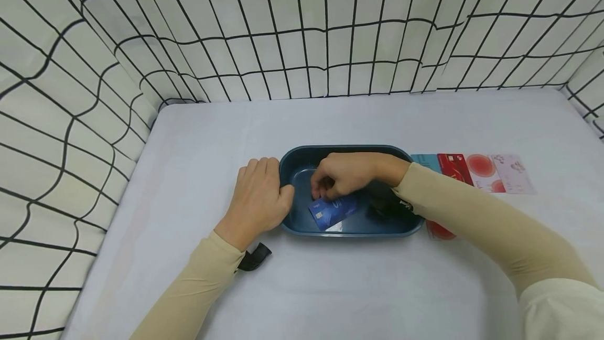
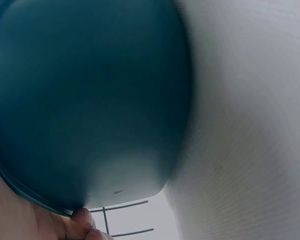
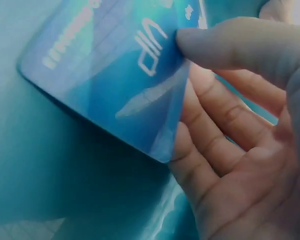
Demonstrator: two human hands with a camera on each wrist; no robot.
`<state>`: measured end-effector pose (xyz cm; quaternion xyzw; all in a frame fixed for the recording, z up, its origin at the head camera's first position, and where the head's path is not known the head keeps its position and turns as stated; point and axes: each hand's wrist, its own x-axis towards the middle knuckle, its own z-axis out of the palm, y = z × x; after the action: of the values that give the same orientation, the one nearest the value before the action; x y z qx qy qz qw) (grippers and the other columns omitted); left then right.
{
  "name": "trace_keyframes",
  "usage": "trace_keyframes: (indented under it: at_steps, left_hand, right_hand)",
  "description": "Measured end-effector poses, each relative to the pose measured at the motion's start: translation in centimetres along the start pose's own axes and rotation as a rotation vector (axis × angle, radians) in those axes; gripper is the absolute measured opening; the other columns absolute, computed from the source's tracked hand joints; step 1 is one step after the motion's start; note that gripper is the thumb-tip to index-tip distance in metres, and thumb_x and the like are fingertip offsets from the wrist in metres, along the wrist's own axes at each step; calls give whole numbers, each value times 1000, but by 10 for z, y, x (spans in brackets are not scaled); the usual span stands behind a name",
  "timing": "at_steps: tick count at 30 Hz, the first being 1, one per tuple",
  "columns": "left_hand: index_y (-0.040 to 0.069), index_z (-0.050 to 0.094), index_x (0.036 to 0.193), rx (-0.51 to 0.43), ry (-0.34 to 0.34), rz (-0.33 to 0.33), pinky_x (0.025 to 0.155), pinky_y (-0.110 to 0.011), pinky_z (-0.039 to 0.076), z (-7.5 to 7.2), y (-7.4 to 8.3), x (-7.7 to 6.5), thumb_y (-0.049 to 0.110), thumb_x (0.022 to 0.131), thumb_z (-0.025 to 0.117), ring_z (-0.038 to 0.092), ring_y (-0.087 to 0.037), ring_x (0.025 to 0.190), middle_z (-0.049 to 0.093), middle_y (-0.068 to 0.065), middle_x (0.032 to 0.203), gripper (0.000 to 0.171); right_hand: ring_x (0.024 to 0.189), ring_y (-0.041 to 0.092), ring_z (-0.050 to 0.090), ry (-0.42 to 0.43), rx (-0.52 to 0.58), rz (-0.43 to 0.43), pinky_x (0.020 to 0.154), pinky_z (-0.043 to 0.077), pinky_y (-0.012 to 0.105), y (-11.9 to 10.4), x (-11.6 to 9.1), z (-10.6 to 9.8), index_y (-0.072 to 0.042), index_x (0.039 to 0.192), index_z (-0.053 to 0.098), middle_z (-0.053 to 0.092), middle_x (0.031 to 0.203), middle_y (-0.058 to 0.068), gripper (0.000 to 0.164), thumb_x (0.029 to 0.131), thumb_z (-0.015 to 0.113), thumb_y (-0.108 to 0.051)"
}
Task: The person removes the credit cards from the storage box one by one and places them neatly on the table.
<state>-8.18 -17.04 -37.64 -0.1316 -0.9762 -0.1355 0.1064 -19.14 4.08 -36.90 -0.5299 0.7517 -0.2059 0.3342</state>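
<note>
A dark blue oval-cornered plastic tray point(image 1: 302, 229) stands on the white-covered table. My left hand point(image 1: 258, 193) grips its left end, and in the left wrist view the fingertips point(image 2: 82, 222) curl at the rim beside the tray's outer wall. Inside the tray, my right hand point(image 1: 346, 174) pinches a blue VIP card point(image 1: 330, 213) between thumb and fingers. From the right wrist, the card point(image 3: 105, 85) shows white "VIP" lettering, with the thumb point(image 3: 210, 45) on its face and the other fingers behind its edge. The card lies tilted, close over the tray floor.
Right of the tray lie several cards in a row: a light blue card point(image 1: 427, 161), a red card point(image 1: 454, 166), a pink card with red circles point(image 1: 482, 167) and a pale pink card point(image 1: 513, 172). Another red-patterned card point(image 1: 440, 231) sits below my right forearm. Black wire grid point(image 1: 325, 30) borders the table.
</note>
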Motion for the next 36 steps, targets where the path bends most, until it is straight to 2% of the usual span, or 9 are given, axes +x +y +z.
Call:
trace_keyframes:
  at_steps: [3, 11, 19, 28, 36]
  left_hand:
    - [5, 48, 81, -1, 1, -3, 68, -36, 28, -1, -1, -1, 17, 83, 53, 38, -28, 70, 43, -8, 73, 14]
    - [4, 49, 82, -3, -8, -6, 69, -37, 30, -1, 0, 0, 19, 84, 53, 39, -28, 71, 44, -8, 74, 16]
    - [5, 49, 82, -3, -15, -8, 69, -36, 29, -1, 0, 0, 19, 84, 52, 39, -28, 71, 44, -8, 74, 16]
    - [4, 50, 82, -2, -14, -17, 70, -37, 31, -2, 0, -1, 19, 84, 53, 40, -28, 72, 45, -8, 74, 16]
    - [4, 51, 82, 29, -12, -9, 69, -37, 32, -1, 0, -2, 20, 84, 54, 41, -29, 73, 46, -9, 74, 17]
  right_hand:
    - [83, 6, 61, -29, 12, -1, 80, 54, 25, -1, 0, -2, -16, 105, 74, 69, 93, -4, 16, 94, 64, -11]
    - [89, 11, 62, -101, 129, 34, 81, 55, 26, 0, -1, -6, -16, 110, 71, 67, 99, -1, 29, 85, 66, -2]
    - [92, 12, 62, -140, 154, 37, 83, 54, 27, 1, -2, -6, -18, 114, 70, 66, 102, 0, 31, 88, 65, -1]
    - [94, 12, 63, -134, 134, 51, 86, 55, 28, -7, -8, -11, -19, 113, 69, 67, 103, -1, 28, 90, 69, -4]
    - [94, 12, 63, -94, 150, 49, 87, 55, 29, -8, -16, -14, -18, 115, 68, 67, 103, 0, 30, 90, 65, -1]
